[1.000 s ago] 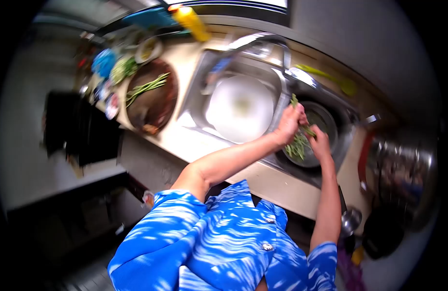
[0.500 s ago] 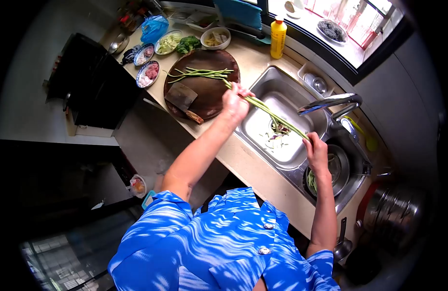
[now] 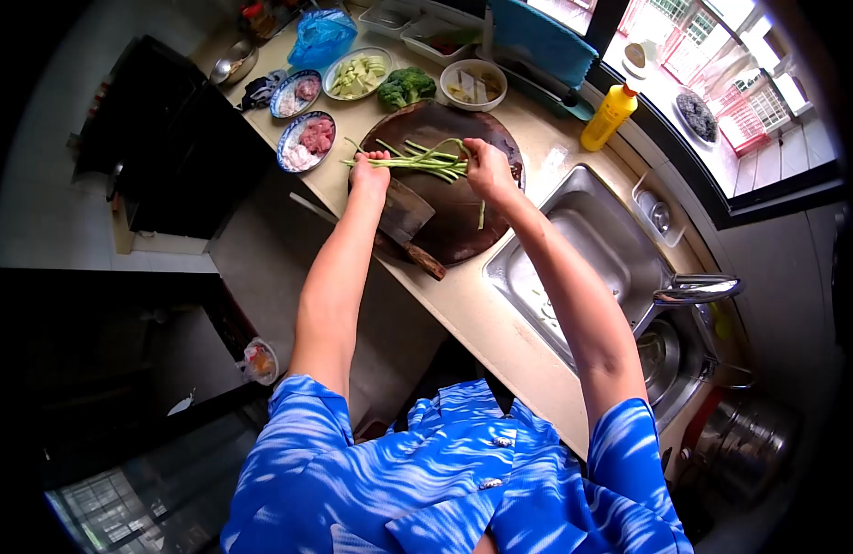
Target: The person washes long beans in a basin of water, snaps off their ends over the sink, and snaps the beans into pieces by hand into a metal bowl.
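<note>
A bundle of long green beans (image 3: 428, 162) lies over the round dark cutting board (image 3: 454, 222). At its left end, my left hand (image 3: 370, 174) is closed round the beans. My right hand (image 3: 487, 169) pinches the bundle's right end, with one bean curving up beside the fingers. Below the bundle a cleaver (image 3: 403, 210) rests on the board, its wooden handle reaching past the board's front edge. A short piece of bean (image 3: 482, 215) is on the board under my right wrist.
Plates of meat (image 3: 306, 141), a plate of chopped vegetable (image 3: 359, 74), broccoli (image 3: 407, 87) and a white bowl (image 3: 472, 85) stand behind the board. A yellow bottle (image 3: 609, 117) stands by the window. The sink (image 3: 583, 222) and faucet (image 3: 699, 290) are at the right.
Both hands have moved left from the sink to the board, bringing the beans, which now lie with those on the board. The view has shifted, showing the sink further right.
</note>
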Demonstrator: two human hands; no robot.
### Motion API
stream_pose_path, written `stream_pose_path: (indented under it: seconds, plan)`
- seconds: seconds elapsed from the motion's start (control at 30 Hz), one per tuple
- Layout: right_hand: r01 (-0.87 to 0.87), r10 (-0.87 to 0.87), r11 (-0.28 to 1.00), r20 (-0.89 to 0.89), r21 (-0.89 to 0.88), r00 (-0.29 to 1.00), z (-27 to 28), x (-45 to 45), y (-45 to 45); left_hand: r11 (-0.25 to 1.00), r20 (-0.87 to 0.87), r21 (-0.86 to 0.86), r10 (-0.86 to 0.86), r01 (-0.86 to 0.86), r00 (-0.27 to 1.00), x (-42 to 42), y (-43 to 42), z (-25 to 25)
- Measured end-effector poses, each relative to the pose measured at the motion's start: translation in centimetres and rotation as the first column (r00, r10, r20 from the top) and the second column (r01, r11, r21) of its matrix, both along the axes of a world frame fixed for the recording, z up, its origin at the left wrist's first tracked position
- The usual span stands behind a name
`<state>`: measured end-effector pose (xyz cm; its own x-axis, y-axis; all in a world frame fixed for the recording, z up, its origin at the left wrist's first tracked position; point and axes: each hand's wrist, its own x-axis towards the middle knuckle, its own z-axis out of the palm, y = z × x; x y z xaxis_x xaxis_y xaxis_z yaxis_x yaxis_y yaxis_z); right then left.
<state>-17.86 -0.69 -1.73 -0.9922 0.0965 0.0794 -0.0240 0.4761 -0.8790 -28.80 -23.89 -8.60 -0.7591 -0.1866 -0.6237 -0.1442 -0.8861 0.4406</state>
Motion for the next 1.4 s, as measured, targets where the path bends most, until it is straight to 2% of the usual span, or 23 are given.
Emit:
stream_pose_path:
  seconds: [0.03,0.07,0.1,0.17,0.2,0.23,0.27,0.37,0.47,0.53,0.67,0.77,0.8,0.83,0.9,0.97,1.03,1.1,1.17,1.23,1.33,1.37,1.4]
  plan:
    - [0.013,0.008,0.983,0.111,-0.186,0.994,0.0,-0.8,-1.2,1.0,-0.005,0.002,-0.011,0.011,1.0,0.2,0.0,0.0]
    - [0.104,0.009,0.864,0.221,-0.494,0.975,0.0,-1.2,-2.1,0.999,0.008,-0.023,-0.042,0.042,0.999,0.2,0.1,0.3]
    - [0.132,-0.002,0.786,0.211,-0.604,0.977,-2.7,-2.5,-2.5,0.989,0.023,-0.119,-0.082,0.084,0.996,0.1,0.2,0.5]
    - [0.165,-0.142,0.983,0.228,-0.083,0.963,-3.4,-2.8,-2.2,0.94,0.046,-0.283,-0.187,0.192,0.981,-0.8,-0.4,-0.6]
    - [0.166,-0.144,0.983,0.234,-0.078,0.962,-3.7,-2.6,-2.0,0.934,0.124,-0.289,-0.182,0.211,0.976,-0.5,-0.2,0.5]
    - [0.167,-0.186,0.981,0.232,0.102,0.955,-3.7,-2.7,-1.9,0.928,0.144,-0.305,-0.18,0.216,0.973,-0.5,-0.3,2.8]
    - [0.164,-0.231,0.939,0.203,0.301,0.952,-4.0,-2.1,-1.7,0.856,0.206,-0.379,-0.292,0.351,0.934,0.0,-0.1,4.3]
    - [0.199,-0.283,0.867,0.123,0.458,0.951,-3.8,-1.0,-1.2,0.502,0.384,-0.529,-0.578,0.685,0.72,-1.3,-3.2,2.6]
    - [0.256,-0.306,0.878,0.063,0.404,0.95,-4.1,-0.4,-0.4,0.159,0.465,-0.687,-0.654,0.71,0.596,-0.3,-3.7,6.4]
    - [0.316,-0.353,0.864,0.025,0.392,0.935,-4.1,0.7,0.2,0.042,0.511,-0.718,-0.646,0.694,0.567,-0.4,-4.4,6.5]
    - [0.414,-0.397,0.896,-0.125,0.16,0.909,-3.5,6.1,1.5,-0.132,0.556,-0.733,-0.682,0.668,0.475,-0.5,-5.3,5.6]
    - [0.455,-0.438,0.886,-0.158,0.093,0.885,-4.5,12.2,4.3,-0.388,0.696,-0.688,-0.591,0.614,0.407,-0.8,-5.7,5.6]
    - [0.5,-0.497,0.866,-0.095,0.021,0.863,-3.3,14.8,5.2,-0.522,0.728,-0.685,-0.533,0.509,0.432,-0.9,-5.9,5.3]
    - [0.55,-0.531,0.818,-0.146,0.169,0.834,-4.5,17.3,6.8,-0.647,0.748,-0.653,-0.471,0.393,0.467,-0.8,-5.7,5.1]
    - [0.63,-0.621,0.748,-0.116,0.209,0.775,-5.5,22.6,9.6,-0.67,0.705,-0.676,-0.467,0.306,0.535,0.8,-3.9,7.2]
    - [0.707,-0.716,0.674,-0.046,0.214,0.696,-6.8,28.2,12.4,-0.781,0.701,-0.604,-0.425,0.16,0.572,2.3,-1.5,8.6]
    - [0.79,-0.808,0.545,-0.078,0.281,0.585,-9.6,34.2,15.7,-0.762,0.692,-0.637,-0.498,0.118,0.523,4.2,1.2,9.1]
    - [0.824,-0.888,0.453,0.091,0.341,0.451,-11.4,39.5,18.6,-0.684,0.614,-0.727,-0.605,0.064,0.507,6.6,4.2,9.5]
    - [0.719,-0.923,0.382,0.205,0.58,0.325,-13.5,44.1,21.1,-0.703,0.608,-0.711,-0.598,0.022,0.522,8.3,7.0,8.2]
    - [0.667,-0.914,0.406,0.274,0.625,0.3,-17.1,48.0,23.9,-0.692,0.614,-0.721,-0.611,0.041,0.499,11.0,10.3,8.1]
    - [0.675,-0.825,0.525,0.504,0.519,0.256,-21.9,51.3,27.6,-0.593,0.541,-0.805,-0.75,-0.025,0.38,16.9,15.3,7.1]
    - [0.672,-0.792,0.555,0.558,0.491,0.247,-22.7,51.7,28.3,-0.543,0.506,-0.84,-0.796,-0.019,0.333,19.1,16.5,6.2]
    - [0.611,-0.782,0.595,0.55,0.522,0.293,-23.8,52.3,29.3,-0.566,0.543,-0.823,-0.807,-0.042,0.232,21.4,17.8,6.3]
